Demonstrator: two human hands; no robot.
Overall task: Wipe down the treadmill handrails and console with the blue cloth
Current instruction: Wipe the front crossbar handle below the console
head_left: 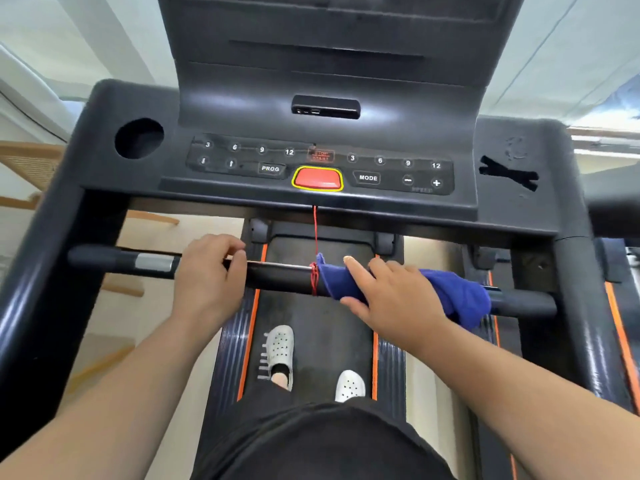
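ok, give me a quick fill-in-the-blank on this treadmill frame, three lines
The right hand holds a ____ cloth against the crossbar.
A ____ cord is wound round that bar between the cloth and the left hand.
The console button left of the red pad reads ____.
Missing: blue; red; PROG.

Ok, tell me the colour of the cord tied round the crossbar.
The cord is red, seen in the head view.
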